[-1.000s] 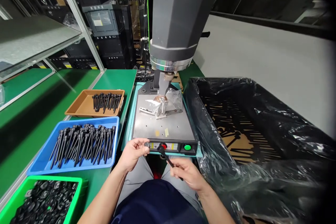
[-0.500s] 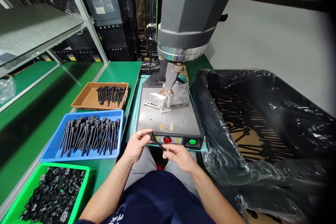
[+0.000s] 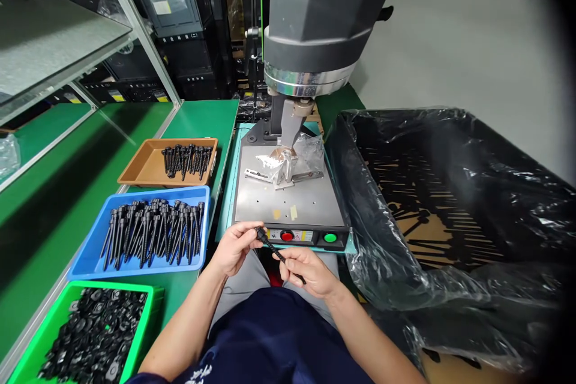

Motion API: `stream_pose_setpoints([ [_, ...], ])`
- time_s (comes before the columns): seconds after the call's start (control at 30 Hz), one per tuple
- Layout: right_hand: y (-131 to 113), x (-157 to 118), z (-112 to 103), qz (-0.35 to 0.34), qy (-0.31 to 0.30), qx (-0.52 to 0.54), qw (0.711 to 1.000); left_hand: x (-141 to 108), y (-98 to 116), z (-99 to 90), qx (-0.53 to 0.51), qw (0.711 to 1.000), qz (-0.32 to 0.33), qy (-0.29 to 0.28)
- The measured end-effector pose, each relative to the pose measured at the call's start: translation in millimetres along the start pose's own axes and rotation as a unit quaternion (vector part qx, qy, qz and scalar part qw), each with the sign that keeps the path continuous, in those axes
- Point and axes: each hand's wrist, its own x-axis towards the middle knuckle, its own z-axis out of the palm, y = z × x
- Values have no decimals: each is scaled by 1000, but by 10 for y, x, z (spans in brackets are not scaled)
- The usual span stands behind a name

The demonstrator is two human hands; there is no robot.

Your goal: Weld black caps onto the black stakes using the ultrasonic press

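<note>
Near the front edge of a metal-topped machine base [image 3: 303,216], the left hand [image 3: 234,247] is pinching a slim black plastic rod [image 3: 272,248] by its head, the right hand [image 3: 310,271] its shaft, seemingly aligning it, any next move calling for steadiness.

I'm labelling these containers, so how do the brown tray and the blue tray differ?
The brown tray is smaller and farther from the person; the blue tray is larger and nearer. The brown tray holds fewer black rods, bunched toward its right side, while the blue tray is filled across most of its width. Both are shallow, open and on the green bench.
</note>
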Motion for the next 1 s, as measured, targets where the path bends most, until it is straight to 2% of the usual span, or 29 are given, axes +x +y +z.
stream_pose_setpoints([
  [0.13, 10, -16, 82, -43, 35, -73, 996, -5, 6, -17, -24, 999, -24, -32],
  [0.27, 29, -40, 104, -68, 44, -125, 989, 14, -18, 6, -59, 995, -40, -74],
  [0.33, 42, -38, 82, -61, 44, -119, 990, 45, -44, 48, -63, 995, -38, -70],
  [0.5, 4, 3, 31, -20, 27, -129, 991, 158, -119, 202, -31, 999, -14, -16],
  [0.7, -132, 122, 40, -54, 60, -76, 994, 284, -177, 311, 7, 1000, 15, 2],
  [0.87, -200, 286, 77, -61, 148, 12, 987, 347, -306, 363, 42, 999, -6, -32],
  [1.0, -227, 359, 15, -68, 169, 23, 983, 402, -370, 395, 72, 997, -4, -35],
])
